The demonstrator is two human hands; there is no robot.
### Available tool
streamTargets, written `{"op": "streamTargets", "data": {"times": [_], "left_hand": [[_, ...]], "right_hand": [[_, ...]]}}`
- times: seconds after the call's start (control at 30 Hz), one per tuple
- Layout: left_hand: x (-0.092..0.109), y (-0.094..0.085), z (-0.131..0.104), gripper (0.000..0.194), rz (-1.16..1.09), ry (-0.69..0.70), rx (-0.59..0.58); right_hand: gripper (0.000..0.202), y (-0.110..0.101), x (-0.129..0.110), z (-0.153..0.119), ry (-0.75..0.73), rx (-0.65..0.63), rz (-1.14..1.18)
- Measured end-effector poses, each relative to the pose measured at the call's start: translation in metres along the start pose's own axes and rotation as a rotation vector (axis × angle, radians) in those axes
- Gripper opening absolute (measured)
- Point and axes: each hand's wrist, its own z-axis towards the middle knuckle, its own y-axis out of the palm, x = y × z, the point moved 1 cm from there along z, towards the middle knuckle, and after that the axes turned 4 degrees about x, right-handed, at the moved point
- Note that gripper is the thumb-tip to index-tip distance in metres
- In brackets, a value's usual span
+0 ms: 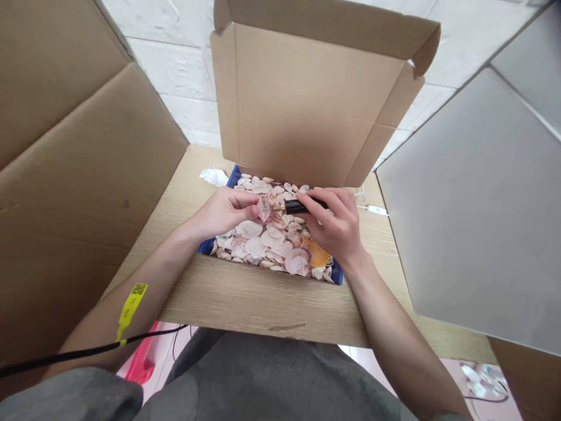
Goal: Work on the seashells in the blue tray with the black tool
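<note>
Seashell (263, 209), prob. a pale pinkish one, is pinched btwn thumb & fingers of L hand (225, 211), over the shell-filled box (230, 179). R hand (335, 225), fingers curled, grips a black-handled tool (298, 206), its metal tip at or v. near the shell.

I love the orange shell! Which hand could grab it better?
Probably the right hand: it is beside the orange shell; the left hand is farther. Both are busy: the right holds a black tool, the left a clear piece.
</note>
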Motion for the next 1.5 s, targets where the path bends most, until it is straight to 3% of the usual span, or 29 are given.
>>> {"op": "streamTargets", "data": {"times": [0.2, 0.33, 0.6, 0.87, 1.03, 1.2, 1.3, 1.5], "left_hand": [[0.001, 0.001, 0.001, 0.030, 0.032, -0.065, -0.085], [0.001, -0.001, 0.000, 0.028, 0.022, -0.086, -0.080], [-0.001, -0.004, -0.001, 0.022, 0.041, -0.047, -0.041], [0.006, 0.000, -0.001, 0.029, -0.006, -0.105, -0.034], [0.000, -0.002, -0.001, 0.021, -0.035, -0.096, -0.014], [0.005, 0.000, -0.001, 0.015, -0.057, -0.088, -0.045], [0.011, 0.003, -0.002, 0.022, -0.051, -0.137, -0.068], [0.014, 0.003, -0.005, 0.026, -0.005, -0.164, -0.086]], "right_hand": [[0.048, -0.003, -0.002, 0.003, -0.060, 0.042, -0.031], [0.041, -0.003, -0.002, 0.003, -0.060, 0.021, -0.033], [0.033, 0.004, -0.002, 0.001, 0.026, -0.218, 0.052], [0.031, 0.001, -0.002, 0.004, -0.021, -0.064, 0.006], [0.038, -0.001, -0.003, 0.004, -0.051, 0.028, -0.020], [0.044, -0.002, -0.003, 0.004, -0.047, 0.021, -0.050], [0.046, -0.002, -0.003, 0.003, -0.052, 0.014, -0.047], [0.034, -0.001, -0.003, 0.003, -0.018, -0.099, -0.007]]}}
